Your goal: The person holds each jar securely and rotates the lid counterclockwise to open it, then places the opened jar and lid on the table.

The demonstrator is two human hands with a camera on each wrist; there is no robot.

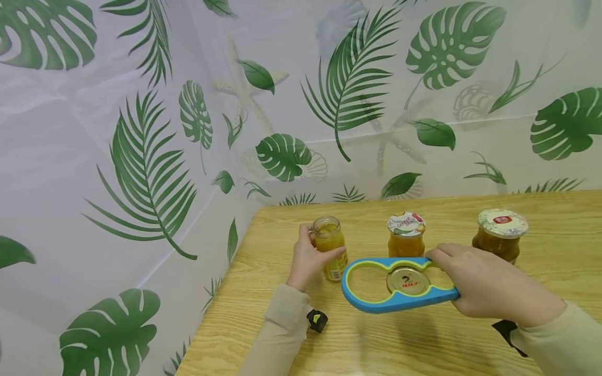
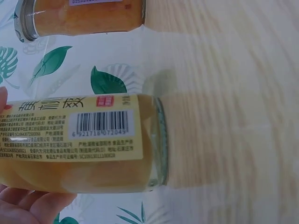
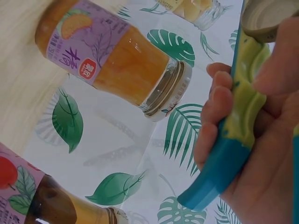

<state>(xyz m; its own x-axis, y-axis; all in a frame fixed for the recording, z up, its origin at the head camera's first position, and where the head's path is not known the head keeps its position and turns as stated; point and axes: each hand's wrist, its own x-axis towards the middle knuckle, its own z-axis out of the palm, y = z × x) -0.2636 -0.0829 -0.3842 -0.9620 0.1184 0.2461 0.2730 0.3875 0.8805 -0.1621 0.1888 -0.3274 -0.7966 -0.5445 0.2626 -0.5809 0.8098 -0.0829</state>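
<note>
My left hand (image 1: 308, 258) grips a lidless glass jar (image 1: 331, 243) of yellow fruit, standing upright near the table's left side. In the left wrist view its label and barcode (image 2: 100, 123) face the camera, its base close to the wood. My right hand (image 1: 491, 282) holds a blue and lime-green jar opener (image 1: 371, 305) by its right end, above the table and just right of the jar. A gold metal lid (image 1: 408, 281) sits in the opener's middle ring; the right wrist view shows the lid's underside (image 3: 268, 18) beside my thumb.
Behind the opener stands a lidded jar of orange preserve (image 1: 405, 240). A darker lidded jar (image 1: 500, 235) is farther right, partly behind my right hand. The wooden table (image 1: 277, 224) meets a leaf-printed covering (image 1: 348, 177) at its back and left.
</note>
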